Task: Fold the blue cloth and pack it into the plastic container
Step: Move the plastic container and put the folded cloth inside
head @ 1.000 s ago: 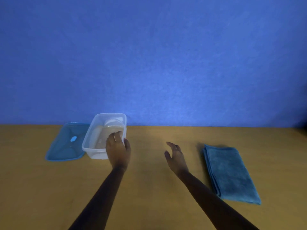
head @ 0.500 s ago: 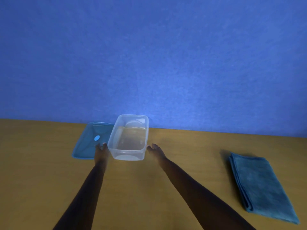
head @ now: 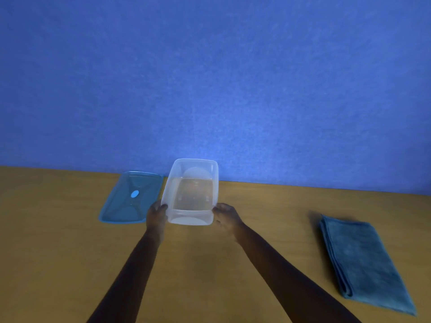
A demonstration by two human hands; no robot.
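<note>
Hands now both on the clear rectangular plastic container: left hand and right hand gripping its near corners, folded blue cloth next.

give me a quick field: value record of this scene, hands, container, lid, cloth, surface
left hand: gripping the near left corner of the container
right hand: gripping the near right corner of the container
container: clear plastic, open, empty, held between both hands
lid: blue, off, flat on the table just left of the container
cloth: blue, folded, lying on the table far right, untouched
table: wooden, blue wall behind
</note>
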